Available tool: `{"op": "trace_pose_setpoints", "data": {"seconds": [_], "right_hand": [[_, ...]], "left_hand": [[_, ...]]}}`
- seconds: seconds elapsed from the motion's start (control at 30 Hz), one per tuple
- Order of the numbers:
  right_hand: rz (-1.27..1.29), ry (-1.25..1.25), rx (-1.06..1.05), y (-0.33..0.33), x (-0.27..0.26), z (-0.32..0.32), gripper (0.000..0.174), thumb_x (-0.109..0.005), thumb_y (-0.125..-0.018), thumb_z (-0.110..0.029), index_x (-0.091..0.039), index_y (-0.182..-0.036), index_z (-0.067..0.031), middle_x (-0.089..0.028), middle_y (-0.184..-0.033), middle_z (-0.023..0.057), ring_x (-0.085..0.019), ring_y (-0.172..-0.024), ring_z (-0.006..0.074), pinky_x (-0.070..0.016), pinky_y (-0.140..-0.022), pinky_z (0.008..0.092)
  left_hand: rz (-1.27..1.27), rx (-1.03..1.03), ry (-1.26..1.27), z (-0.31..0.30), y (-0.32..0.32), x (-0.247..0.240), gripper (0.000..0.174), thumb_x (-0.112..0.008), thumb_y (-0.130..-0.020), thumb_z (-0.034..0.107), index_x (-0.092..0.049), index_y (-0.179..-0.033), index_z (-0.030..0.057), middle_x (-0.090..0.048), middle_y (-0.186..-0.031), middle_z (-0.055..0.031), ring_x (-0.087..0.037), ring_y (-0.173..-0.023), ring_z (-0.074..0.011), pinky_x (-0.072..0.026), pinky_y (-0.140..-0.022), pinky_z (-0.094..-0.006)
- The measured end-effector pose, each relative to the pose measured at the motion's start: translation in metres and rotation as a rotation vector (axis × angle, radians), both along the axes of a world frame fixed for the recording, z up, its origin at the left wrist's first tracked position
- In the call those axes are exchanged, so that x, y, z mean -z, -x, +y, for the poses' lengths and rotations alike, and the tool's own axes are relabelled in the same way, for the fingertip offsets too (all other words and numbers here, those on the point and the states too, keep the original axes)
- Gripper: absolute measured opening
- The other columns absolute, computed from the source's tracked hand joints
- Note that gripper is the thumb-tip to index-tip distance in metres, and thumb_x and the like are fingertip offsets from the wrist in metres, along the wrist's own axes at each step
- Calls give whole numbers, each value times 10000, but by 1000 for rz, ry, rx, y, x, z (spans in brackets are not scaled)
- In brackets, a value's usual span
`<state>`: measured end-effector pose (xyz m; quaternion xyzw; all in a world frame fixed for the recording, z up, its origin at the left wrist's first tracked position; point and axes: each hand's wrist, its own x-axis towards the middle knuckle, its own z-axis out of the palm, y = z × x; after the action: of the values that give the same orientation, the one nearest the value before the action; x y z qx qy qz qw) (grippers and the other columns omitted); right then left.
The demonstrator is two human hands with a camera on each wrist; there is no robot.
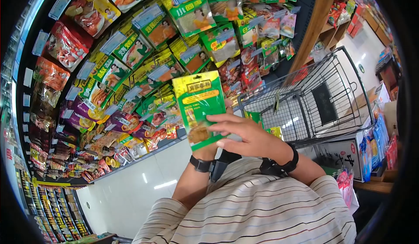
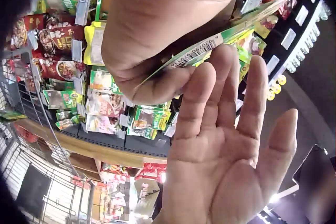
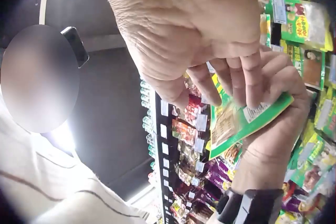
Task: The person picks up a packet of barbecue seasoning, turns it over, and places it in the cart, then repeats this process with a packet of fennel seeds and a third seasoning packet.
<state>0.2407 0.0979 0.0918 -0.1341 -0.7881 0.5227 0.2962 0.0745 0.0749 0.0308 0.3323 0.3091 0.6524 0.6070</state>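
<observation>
- gripping green-and-yellow packet (image 1: 196, 109) in left hand (image 2: 163, 27); curling fingers round one side edge; holding it up in front of the chest, slightly tilted, between striped shirt (image 1: 257, 200) and hanging packets (image 1: 220, 43)
- spreading right hand (image 1: 246, 135) over the lower part; fingers near straight, not wrapped round anything; overlapping in view, though cannot tell how firmly pressed, if at all
- judging by look alone, probably light; easy to support from one edge, with little risk of strain
- looking thin and slightly bowed in the left wrist view; likely bendy film, soft rather than rigid; apt to fold or buckle if pinched hard at one corner
- showing brown patch (image 1: 199, 134) low on the front; hard to tell whether see-through window or printed picture; if dry filling, perhaps liable to crumble under a squeeze, so better not to crush there
- likely slick on the surface; best held with thumb and fingers flat on opposite faces, near a sealed side edge, as with the left hand now
- offering also the top strip with hang hole (image 1: 197, 77); good for a light pinch clear of the filling; keeping away from shopping cart (image 1: 322, 102), standing well off to the right
</observation>
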Motion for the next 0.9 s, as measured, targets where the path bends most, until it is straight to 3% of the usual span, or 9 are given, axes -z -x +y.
{"op": "trace_pose_setpoints", "data": {"seconds": [0.03, 0.07, 0.13, 0.23, 0.4, 0.53, 0.73, 0.8, 0.9], "right_hand": [[-2, -47, -11, 2, 2, 0, 393, -649, -940, -214, -617, -1286, -29, -549, -1402, 193, -632, -1141, 302, -520, -928, 365], [-6, -89, -24, 3, 4, -2, 393, -645, -940, -235, -621, -1273, -27, -531, -1421, 205, -650, -1104, 322, -540, -894, 377], [2, -72, -35, 4, 6, -6, 374, -643, -940, -233, -635, -1263, -46, -557, -1402, 184, -634, -1144, 334, -527, -932, 391], [12, -41, -48, 7, 5, -8, 358, -643, -938, -218, -642, -1254, -49, -585, -1375, 167, -635, -1145, 336, -520, -948, 403], [-14, -35, -77, 9, 1, -8, 353, -650, -932, -178, -646, -1258, -42, -597, -1368, 153, -623, -1176, 298, -499, -984, 388], [-27, -14, -107, 11, -1, -5, 349, -653, -929, -156, -649, -1257, -37, -610, -1354, 148, -621, -1183, 283, -492, -999, 381], [-45, 61, -123, 14, -1, -2, 335, -659, -927, -149, -654, -1240, -29, -630, -1320, 156, -627, -1169, 284, -493, -992, 383], [-38, 67, -119, 16, 2, 0, 331, -661, -929, -149, -653, -1235, -22, -642, -1291, 155, -629, -1166, 267, -496, -986, 375], [-61, 206, -104, 18, -2, 4, 365, -658, -943, -158, -617, -1271, -5, -650, -1255, 160, -626, -1171, 240, -500, -978, 359]], "left_hand": [[388, -48, -27, 0, 0, 3, 671, -474, -968, 545, -514, -1268, -53, -576, -996, -147, -536, -820, -220, -477, -647, -317], [107, 47, -25, -1, 3, 10, 659, -490, -967, 524, -513, -1264, -64, -559, -964, -139, -526, -807, -217, -470, -622, -307], [-480, 216, 41, -3, 6, 15, 635, -522, -965, 481, -513, -1254, -85, -526, -898, -123, -507, -782, -209, -457, -571, -288], [-670, 288, -23, -5, 8, 10, 619, -553, -961, 417, -507, -1233, -137, -574, -894, -176, -543, -840, -239, -497, -566, -273], [-727, 282, 16, -9, 10, 5, 642, -561, -951, 425, -489, -1270, -127, -559, -937, -194, -544, -881, -268, -539, -592, -288], [-692, 273, 62, -11, 14, 2, 700, -515, -959, 517, -467, -1285, -101, -512, -933, -152, -485, -705, -217, -445, -504, -276], [-659, 294, -17, -7, 21, 10, 718, -514, -950, 532, -467, -1270, -109, -510, -894, -158, -501, -717, -219, -438, -496, -272], [-634, 236, -4, -6, 25, 13, 647, -559, -954, 468, -490, -1286, -82, -561, -1005, -180, -543, -779, -228, -507, -507, -301], [-343, 43, -20, -8, 31, 16, 556, -614, -948, 419, -556, -1258, -39, -618, -1025, -145, -565, -771, -185, -511, -523, -288]]}}
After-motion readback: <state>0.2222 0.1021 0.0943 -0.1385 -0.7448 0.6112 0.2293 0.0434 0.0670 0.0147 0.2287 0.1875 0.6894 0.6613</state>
